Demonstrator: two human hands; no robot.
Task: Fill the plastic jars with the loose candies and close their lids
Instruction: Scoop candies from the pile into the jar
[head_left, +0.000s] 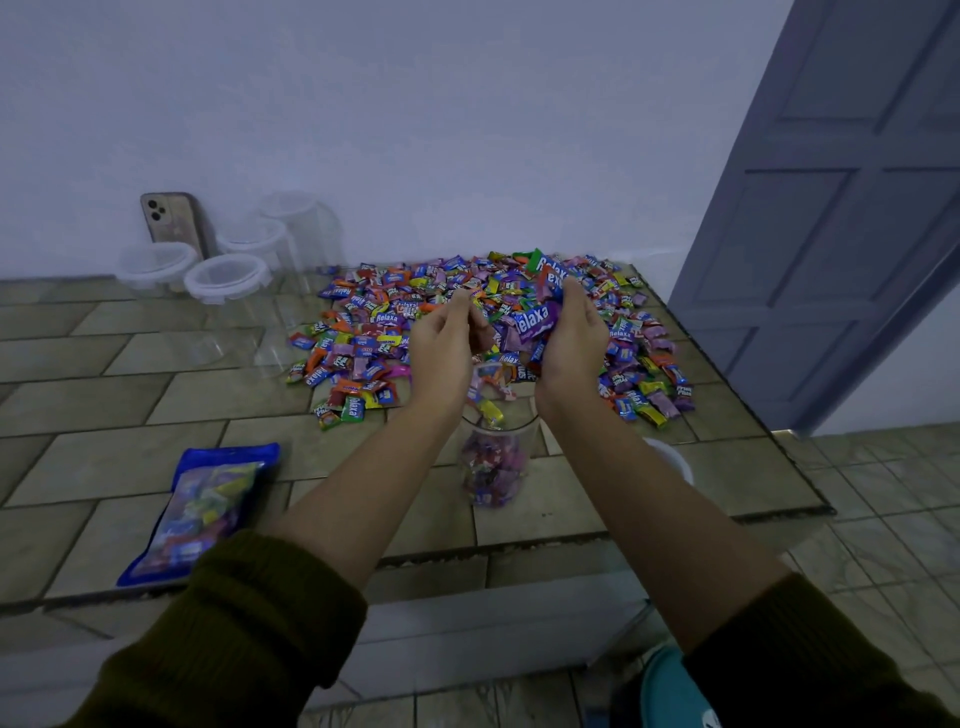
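Candies (535, 318) fill the gripping right hand (571, 343) above the jar (494, 467); left hand (440, 351) curled, contents hidden.

Left hand (441, 348) and right hand (571, 345) hold candies (535, 318) (seemingly spilling) above the jar (496, 470).

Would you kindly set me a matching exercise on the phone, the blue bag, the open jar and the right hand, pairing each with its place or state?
Things:
1. phone
2. bag
3. open jar
4. right hand

Places or states:
A. grips candies
B. lies flat at the table's front left
C. leans against the wall
D. stands upright, partly filled

Pairs: 1-C, 2-B, 3-D, 4-A.
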